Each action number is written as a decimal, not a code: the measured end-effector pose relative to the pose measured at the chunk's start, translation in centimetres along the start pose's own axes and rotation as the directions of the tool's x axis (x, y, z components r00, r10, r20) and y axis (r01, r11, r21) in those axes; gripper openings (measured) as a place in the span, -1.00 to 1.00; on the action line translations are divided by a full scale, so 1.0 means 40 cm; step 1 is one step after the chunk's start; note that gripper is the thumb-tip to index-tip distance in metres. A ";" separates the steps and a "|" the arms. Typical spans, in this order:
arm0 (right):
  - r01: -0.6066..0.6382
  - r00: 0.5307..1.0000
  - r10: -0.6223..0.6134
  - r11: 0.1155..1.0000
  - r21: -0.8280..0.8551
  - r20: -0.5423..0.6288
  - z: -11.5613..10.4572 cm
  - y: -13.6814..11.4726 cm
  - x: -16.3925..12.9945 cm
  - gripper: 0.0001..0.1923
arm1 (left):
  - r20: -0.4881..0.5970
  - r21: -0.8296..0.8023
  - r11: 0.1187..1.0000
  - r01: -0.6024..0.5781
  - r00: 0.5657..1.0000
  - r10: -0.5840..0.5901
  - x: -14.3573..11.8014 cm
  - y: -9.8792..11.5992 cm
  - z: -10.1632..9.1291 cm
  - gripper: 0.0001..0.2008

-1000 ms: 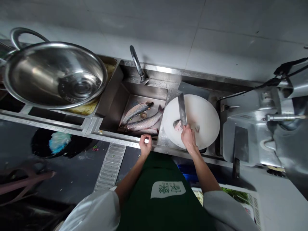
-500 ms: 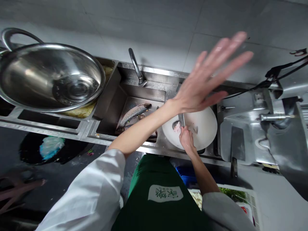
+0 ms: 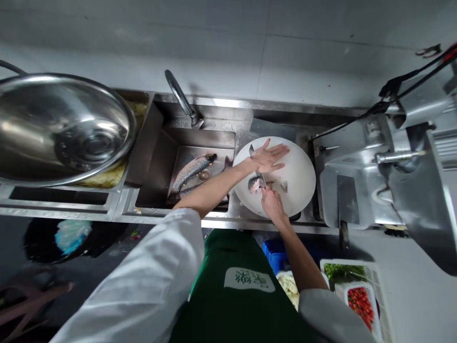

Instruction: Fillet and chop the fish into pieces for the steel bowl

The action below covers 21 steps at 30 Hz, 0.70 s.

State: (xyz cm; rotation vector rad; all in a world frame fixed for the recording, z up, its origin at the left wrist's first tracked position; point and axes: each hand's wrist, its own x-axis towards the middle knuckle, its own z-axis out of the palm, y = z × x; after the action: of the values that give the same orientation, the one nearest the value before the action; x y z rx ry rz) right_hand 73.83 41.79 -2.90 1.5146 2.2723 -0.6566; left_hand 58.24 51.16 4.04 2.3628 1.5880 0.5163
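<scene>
My right hand (image 3: 273,201) is wrapped round the handle of a knife (image 3: 263,179), whose blade stands over the round white cutting board (image 3: 300,190). A cut fish head (image 3: 254,185) lies on the board, touching or close beside the left face of the blade. My left hand (image 3: 270,157) is open with fingers spread, its palm low over the far part of the blade. Whether the palm presses on the knife's back I cannot tell. A small fin-like scrap (image 3: 284,186) lies right of the knife. Whole fish (image 3: 193,170) lie in the sink left of the board.
A faucet (image 3: 180,97) rises behind the sink (image 3: 167,143). At the left stands a large steel bowl (image 3: 64,124). A steel slicing machine (image 3: 367,133) is on the right, with a cleaver (image 3: 347,200) lying on it. Red chillies (image 3: 360,305) fill a tray below.
My left hand has come down from high above the board to the knife blade. My right hand keeps its grip on the knife. The camera view has shifted slightly.
</scene>
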 end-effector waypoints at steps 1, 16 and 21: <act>0.007 1.000 -0.007 1.000 0.005 0.005 0.001 0.004 0.002 -0.61 | 0.023 -0.033 0.999 0.016 1.000 -0.016 0.002 -0.030 0.034 -0.36; 0.036 0.999 -0.038 0.995 0.091 0.025 -0.012 -0.002 0.011 -0.60 | -0.080 -0.068 0.998 0.004 0.997 -0.009 -0.028 -0.173 0.179 -0.32; 0.013 0.996 -0.022 0.994 0.109 0.086 0.003 0.014 0.017 -0.61 | 0.022 -0.163 0.985 0.058 0.998 -0.055 -0.047 -0.155 0.184 -0.32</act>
State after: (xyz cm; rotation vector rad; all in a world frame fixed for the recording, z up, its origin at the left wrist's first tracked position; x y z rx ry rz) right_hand 74.10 42.44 -3.47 1.4849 2.2190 -0.8467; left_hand 55.49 51.70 -5.37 2.1894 1.5374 0.5889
